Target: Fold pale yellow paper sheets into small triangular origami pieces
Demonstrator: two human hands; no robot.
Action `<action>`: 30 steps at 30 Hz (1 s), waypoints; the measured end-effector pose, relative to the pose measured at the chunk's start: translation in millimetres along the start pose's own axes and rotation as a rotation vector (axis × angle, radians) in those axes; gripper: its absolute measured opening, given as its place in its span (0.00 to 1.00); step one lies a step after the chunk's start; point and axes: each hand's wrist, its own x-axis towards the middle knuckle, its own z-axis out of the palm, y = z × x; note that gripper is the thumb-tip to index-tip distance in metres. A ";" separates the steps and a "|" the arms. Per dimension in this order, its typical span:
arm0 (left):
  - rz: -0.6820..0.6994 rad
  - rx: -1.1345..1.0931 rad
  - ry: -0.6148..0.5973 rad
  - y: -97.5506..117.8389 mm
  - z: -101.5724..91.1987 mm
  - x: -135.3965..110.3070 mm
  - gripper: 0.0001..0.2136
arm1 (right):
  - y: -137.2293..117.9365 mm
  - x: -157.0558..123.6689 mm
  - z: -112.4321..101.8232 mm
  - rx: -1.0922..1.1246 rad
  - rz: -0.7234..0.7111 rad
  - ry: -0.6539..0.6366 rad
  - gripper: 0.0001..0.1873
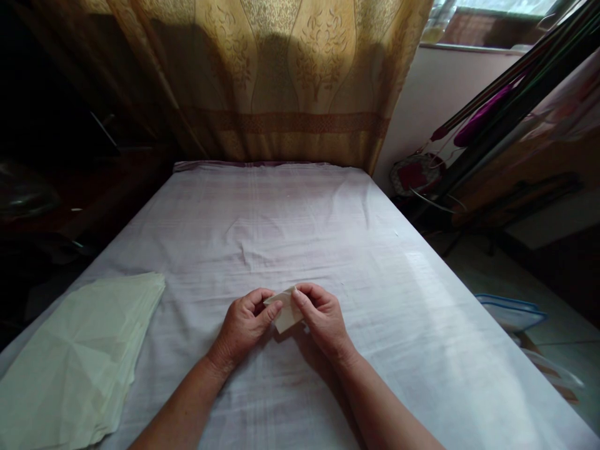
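Observation:
Between my two hands is a small piece of folded paper (287, 317), cream coloured, with a pointed upper corner. My left hand (244, 323) pinches its left side, thumb on the near face and fingers curled behind. On the right side, my right hand (323, 315) grips the upper corner between thumb and bent forefinger. The paper is held close above the cloth, and its shadow falls just below. A stack of pale, creased paper sheets (75, 356) lies to the left, apart from both hands.
A whitish cloth (290, 231) with faint checks and wrinkles covers the table. A gold patterned curtain (281, 75) hangs at its far edge. Right of the table are a red and grey bag (417, 174) and a blue-edged clear container (510, 311). The left side is dark.

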 end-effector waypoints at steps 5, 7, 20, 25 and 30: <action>-0.012 -0.033 0.028 2.0 1.0 -0.2 0.17 | 0.9 -0.1 -1.1 -0.012 -0.008 0.006 0.15; -0.005 -0.016 0.038 1.9 0.9 -0.2 0.17 | 1.5 0.0 -1.6 -0.014 -0.007 0.003 0.15; 0.000 0.049 0.028 -1.5 1.3 -1.1 0.16 | 3.5 2.5 -4.2 -0.105 -0.076 -0.005 0.13; -0.030 0.020 0.029 0.5 2.5 -1.4 0.16 | 2.5 2.3 -3.7 -0.119 -0.075 -0.003 0.13; -0.063 -0.053 0.031 3.6 1.6 0.1 0.18 | 1.2 2.1 -3.4 -0.089 -0.060 0.003 0.14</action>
